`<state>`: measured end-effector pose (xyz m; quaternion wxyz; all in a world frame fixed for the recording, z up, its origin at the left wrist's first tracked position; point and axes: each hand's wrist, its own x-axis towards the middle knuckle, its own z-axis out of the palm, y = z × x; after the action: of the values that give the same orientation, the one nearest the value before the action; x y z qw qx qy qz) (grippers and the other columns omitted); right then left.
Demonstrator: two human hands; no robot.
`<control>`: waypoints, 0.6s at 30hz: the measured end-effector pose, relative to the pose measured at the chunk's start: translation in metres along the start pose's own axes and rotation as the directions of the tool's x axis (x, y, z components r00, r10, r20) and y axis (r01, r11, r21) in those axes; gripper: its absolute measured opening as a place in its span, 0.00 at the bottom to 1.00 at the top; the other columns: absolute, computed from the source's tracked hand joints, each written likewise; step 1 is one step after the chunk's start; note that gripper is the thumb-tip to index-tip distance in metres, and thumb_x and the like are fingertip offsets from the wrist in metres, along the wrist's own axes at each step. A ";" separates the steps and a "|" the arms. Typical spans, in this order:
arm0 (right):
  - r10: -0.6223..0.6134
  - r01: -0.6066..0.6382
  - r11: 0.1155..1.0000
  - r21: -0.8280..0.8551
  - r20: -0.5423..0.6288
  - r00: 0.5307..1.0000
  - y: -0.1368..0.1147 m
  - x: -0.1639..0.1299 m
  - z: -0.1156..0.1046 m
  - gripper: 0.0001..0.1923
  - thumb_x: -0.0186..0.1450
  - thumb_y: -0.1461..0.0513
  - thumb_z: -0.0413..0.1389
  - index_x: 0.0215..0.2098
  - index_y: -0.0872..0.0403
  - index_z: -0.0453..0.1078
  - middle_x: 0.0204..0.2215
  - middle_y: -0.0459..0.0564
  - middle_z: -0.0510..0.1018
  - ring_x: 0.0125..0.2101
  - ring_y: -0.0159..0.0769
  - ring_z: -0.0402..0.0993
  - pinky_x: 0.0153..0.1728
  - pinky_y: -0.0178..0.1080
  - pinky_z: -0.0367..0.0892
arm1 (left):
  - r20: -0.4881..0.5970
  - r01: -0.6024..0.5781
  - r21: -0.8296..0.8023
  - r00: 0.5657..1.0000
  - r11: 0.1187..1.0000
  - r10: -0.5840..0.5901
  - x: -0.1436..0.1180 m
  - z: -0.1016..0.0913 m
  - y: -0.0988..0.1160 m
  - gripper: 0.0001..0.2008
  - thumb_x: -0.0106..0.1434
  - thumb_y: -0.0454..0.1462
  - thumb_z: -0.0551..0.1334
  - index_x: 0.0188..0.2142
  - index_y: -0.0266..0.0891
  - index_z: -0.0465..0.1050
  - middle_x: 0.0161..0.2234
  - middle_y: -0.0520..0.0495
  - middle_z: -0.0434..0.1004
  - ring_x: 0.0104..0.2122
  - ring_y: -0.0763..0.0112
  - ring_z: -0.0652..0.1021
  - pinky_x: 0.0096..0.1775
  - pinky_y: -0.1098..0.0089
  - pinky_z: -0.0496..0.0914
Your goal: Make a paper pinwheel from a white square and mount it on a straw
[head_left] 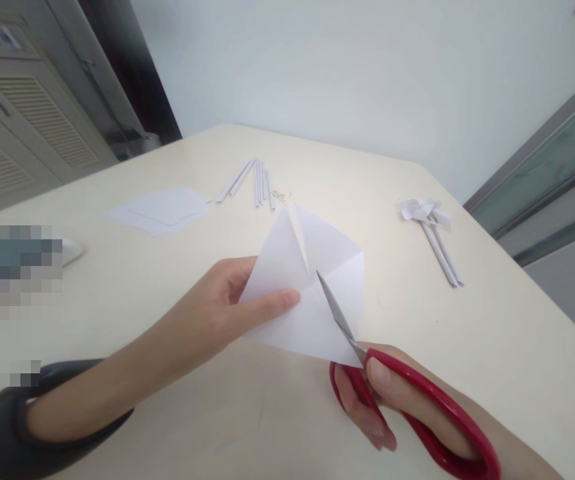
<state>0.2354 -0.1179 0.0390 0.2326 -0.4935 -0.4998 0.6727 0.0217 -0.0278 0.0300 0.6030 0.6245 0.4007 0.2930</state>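
A white square of paper [287, 327] is pinched in my left hand [237, 300], thumb on top and fingers underneath. One slit runs from its far corner toward the middle, and faint crease lines cross it. My right hand [382, 387] grips red-handled scissors [432, 380], fingers through the loops. The blades are parted around the paper's near right corner, the upper blade lying over the sheet with its tip near the middle. The lower blade is mostly hidden beneath the paper.
Several rolled paper sticks [260, 183] lie at the back, beside small pins or wire bits [278, 196]. Loose paper sheets [162, 210] rest at the left. Paper pinwheels [430, 217] on sticks lie at the right. A pale wall [347, 73] stands behind the table [497, 347].
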 end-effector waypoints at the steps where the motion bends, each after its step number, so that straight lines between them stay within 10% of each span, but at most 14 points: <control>1: 0.021 -0.021 1.000 0.004 -0.003 1.000 -0.004 -0.002 0.001 0.26 0.63 0.40 0.43 0.27 0.53 0.61 0.23 0.45 0.63 0.26 0.33 0.60 0.30 0.36 0.59 | 0.000 0.000 0.000 1.000 1.000 0.000 0.000 0.000 0.000 0.03 0.55 0.33 0.61 0.30 0.38 0.73 0.26 0.53 0.76 0.26 0.71 0.74 0.25 0.78 0.68; 10: 0.086 -0.086 0.996 -0.026 -0.025 0.996 -0.017 -0.011 0.001 0.26 0.62 0.40 0.45 0.25 0.53 0.61 0.22 0.43 0.62 0.18 0.27 0.50 0.20 0.35 0.50 | -0.006 0.007 -0.017 1.000 1.000 -0.007 0.002 0.001 0.001 0.02 0.54 0.34 0.62 0.28 0.38 0.73 0.24 0.53 0.75 0.26 0.71 0.74 0.24 0.77 0.68; 18: 0.000 -0.001 0.997 -0.083 -0.014 1.000 -0.012 -0.011 -0.002 0.25 0.65 0.43 0.43 0.29 0.54 0.65 0.24 0.47 0.66 0.25 0.32 0.60 0.28 0.35 0.59 | -0.022 0.023 -0.039 0.999 0.999 -0.024 0.001 0.003 0.003 0.02 0.54 0.34 0.62 0.27 0.37 0.73 0.24 0.54 0.75 0.25 0.71 0.74 0.24 0.77 0.68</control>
<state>0.2393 -0.1217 0.0548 0.2155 -0.5076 -0.5254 0.6479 0.0252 -0.0287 0.0320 0.6139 0.6046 0.4089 0.3005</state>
